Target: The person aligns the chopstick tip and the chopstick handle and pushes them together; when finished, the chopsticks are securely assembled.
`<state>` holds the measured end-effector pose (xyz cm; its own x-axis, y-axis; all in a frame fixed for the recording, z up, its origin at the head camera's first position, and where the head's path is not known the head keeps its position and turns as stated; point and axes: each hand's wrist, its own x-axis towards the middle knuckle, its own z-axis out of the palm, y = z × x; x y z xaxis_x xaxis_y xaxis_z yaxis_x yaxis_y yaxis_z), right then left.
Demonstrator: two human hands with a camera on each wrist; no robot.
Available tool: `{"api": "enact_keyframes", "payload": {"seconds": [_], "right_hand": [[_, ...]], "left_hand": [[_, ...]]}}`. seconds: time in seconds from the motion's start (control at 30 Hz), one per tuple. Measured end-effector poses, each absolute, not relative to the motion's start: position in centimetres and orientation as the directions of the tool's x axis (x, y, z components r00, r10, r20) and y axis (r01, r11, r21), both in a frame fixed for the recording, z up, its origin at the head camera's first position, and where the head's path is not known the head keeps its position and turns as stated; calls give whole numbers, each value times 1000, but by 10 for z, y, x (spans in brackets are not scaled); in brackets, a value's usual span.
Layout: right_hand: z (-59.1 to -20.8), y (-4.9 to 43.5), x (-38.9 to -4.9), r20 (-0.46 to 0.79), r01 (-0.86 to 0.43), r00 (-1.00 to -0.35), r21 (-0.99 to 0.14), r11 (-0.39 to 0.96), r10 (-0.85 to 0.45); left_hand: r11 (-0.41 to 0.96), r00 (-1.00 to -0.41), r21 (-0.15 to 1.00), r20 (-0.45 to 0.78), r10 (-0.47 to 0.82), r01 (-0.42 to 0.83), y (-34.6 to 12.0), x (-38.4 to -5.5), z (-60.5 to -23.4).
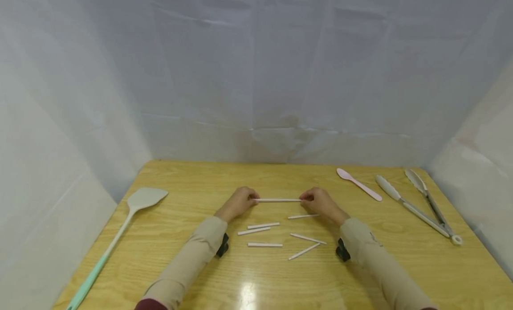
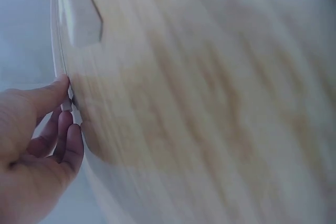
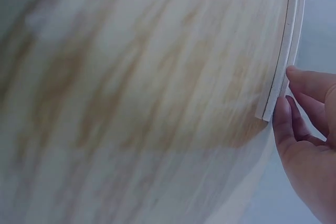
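Observation:
Between my two hands a thin white stick (image 1: 279, 200) runs level, sideways across the table. My left hand (image 1: 241, 201) pinches its left end between thumb and fingers, as the left wrist view also shows with the left hand (image 2: 39, 140) close to the view's edge. The right end is pinched by my right hand (image 1: 322, 203). Seen from the right wrist, the held stick (image 3: 300, 35) runs beside another white stick (image 3: 273, 85) lying on the wood. Nearer to me lie several loose white sticks, among them one by itself (image 1: 265, 245) and a crossing pair (image 1: 304, 251).
On the wooden table (image 1: 192, 176), a long turner (image 1: 120, 234) with a mint handle lies at the left. A pink spoon (image 1: 360, 185) and metal tongs (image 1: 425, 216) lie at the right. A pale cloth (image 1: 256, 78) hangs behind the table and at its sides.

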<state>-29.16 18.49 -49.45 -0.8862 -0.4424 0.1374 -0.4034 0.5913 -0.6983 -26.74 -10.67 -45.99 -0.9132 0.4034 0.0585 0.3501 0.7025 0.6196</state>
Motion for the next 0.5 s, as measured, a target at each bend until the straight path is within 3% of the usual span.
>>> {"api": "enact_keyframes", "payload": {"seconds": [0.07,0.5], "right_hand": [[-473,177,-278,94,-364,-903,-686,630,-419],[-470,175,-273,73,-339,-911,-693,636,-406]], "left_hand": [[701,-911,619,60,409,355,-107,-267,-461],[686,-927,660,46,372,307,-112,-265,-464]]}}
